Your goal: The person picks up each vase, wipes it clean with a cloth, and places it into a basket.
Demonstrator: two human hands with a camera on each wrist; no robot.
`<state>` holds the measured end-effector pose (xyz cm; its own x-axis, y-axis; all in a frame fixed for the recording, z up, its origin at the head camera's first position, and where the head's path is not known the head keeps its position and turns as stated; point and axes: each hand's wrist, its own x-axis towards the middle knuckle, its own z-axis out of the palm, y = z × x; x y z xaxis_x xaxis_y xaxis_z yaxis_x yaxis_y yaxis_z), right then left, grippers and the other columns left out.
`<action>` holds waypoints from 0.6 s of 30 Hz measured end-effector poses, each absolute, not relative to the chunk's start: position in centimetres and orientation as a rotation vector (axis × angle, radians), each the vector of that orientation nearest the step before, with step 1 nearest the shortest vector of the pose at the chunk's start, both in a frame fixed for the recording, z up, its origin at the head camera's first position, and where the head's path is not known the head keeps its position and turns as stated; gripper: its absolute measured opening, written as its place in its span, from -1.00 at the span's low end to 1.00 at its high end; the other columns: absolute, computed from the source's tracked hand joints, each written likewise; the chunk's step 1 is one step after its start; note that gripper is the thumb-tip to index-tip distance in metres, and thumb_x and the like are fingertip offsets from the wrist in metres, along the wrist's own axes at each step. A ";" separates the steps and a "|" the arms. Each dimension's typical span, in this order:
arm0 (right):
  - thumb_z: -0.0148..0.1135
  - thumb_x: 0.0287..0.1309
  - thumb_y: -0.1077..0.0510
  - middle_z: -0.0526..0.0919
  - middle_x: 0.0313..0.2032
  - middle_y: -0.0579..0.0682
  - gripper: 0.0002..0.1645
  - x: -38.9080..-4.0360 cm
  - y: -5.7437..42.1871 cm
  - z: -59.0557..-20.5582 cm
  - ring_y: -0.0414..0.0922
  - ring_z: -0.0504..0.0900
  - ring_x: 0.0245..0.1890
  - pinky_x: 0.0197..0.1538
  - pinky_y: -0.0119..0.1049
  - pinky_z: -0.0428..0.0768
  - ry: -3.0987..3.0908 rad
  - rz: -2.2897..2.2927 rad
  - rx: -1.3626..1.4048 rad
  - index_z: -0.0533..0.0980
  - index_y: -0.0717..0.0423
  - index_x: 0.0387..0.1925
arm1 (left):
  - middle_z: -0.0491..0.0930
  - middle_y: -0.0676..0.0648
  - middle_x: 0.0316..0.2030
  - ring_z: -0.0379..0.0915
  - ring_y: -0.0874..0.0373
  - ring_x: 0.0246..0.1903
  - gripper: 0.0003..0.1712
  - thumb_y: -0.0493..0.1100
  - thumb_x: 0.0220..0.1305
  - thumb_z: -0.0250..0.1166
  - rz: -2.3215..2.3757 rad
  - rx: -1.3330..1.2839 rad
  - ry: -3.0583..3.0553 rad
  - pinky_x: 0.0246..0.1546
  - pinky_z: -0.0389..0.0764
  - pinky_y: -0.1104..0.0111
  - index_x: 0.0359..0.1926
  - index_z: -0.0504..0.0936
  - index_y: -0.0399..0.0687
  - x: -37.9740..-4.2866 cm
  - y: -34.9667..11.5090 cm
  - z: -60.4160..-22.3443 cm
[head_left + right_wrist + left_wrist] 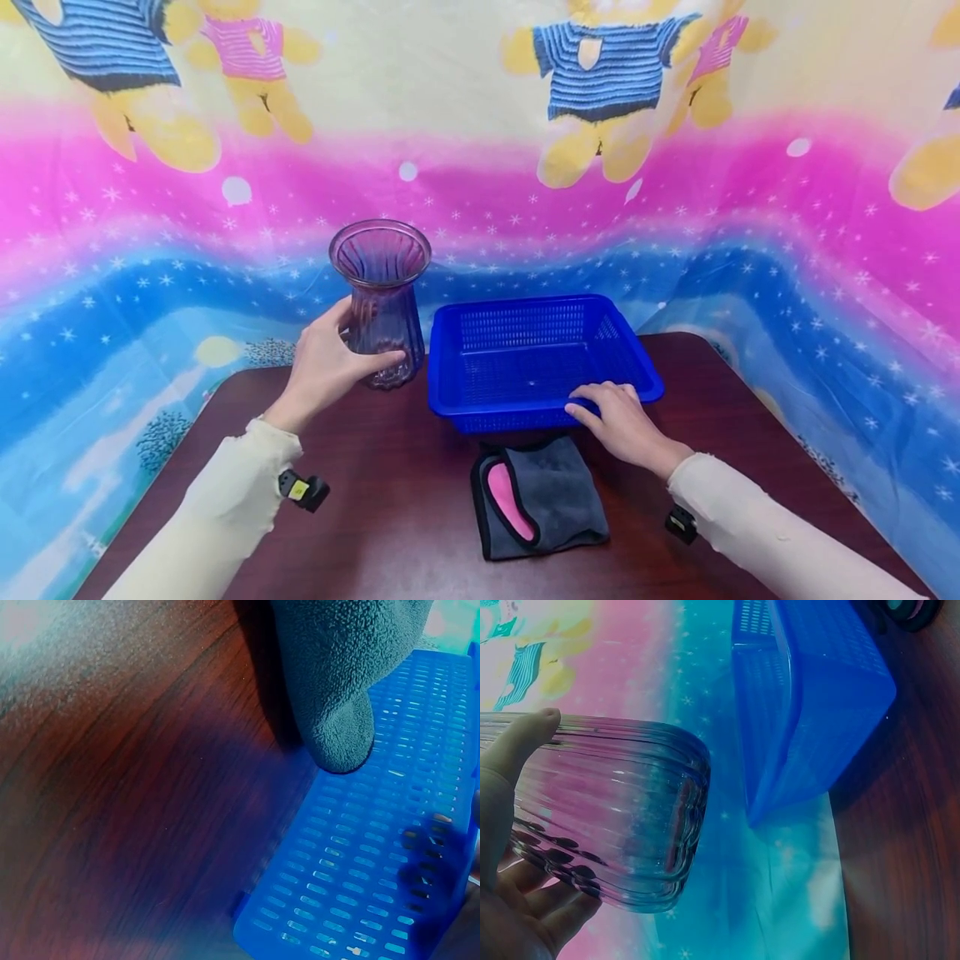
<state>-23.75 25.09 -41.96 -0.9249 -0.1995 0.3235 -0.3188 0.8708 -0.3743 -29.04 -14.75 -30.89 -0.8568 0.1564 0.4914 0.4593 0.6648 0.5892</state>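
My left hand (322, 358) grips a clear, purplish ribbed glass vase (386, 325) around its lower part, thumb on the near side and fingers behind. The vase has a flared rim and stands nearly upright in the head view, its base off the table in the left wrist view (622, 817). To its right sits a blue plastic basket (517, 421) with slotted walls. My right hand (618, 421) holds the basket's near rim toward the right corner, fingers over the edge. Through the slots in the right wrist view, dark finger shapes show.
A folded dark grey cloth (562, 500) with black trim and a pink patch lies in front of the basket, close to its near wall. Everything rests on a dark reddish wooden table (375, 517). A printed curtain (465, 200) hangs behind and around the table.
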 end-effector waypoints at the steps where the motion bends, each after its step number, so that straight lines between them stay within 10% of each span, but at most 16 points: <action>1: 0.20 0.41 -0.02 0.77 -0.02 0.06 -0.65 -23.8 25.1 -41.9 0.07 0.63 0.05 0.09 0.05 0.36 -2.768 0.622 0.392 0.67 0.12 0.01 | 0.65 -0.13 0.18 0.55 -0.12 0.19 0.04 0.26 -0.15 0.64 -1.027 -0.484 -2.482 0.13 0.57 -0.12 0.37 0.45 0.10 -29.1 -14.6 -30.8; 18: 0.21 0.40 -0.03 0.77 -0.04 0.07 -0.64 -23.6 25.0 -41.7 0.09 0.65 0.02 0.04 0.03 0.37 -2.750 0.619 0.400 0.67 0.14 0.00 | 0.55 -0.13 0.32 0.51 -0.21 0.25 0.21 0.30 -0.18 0.63 -0.898 -0.462 -2.542 0.13 0.56 -0.15 0.49 0.33 0.05 -30.1 -11.2 -30.2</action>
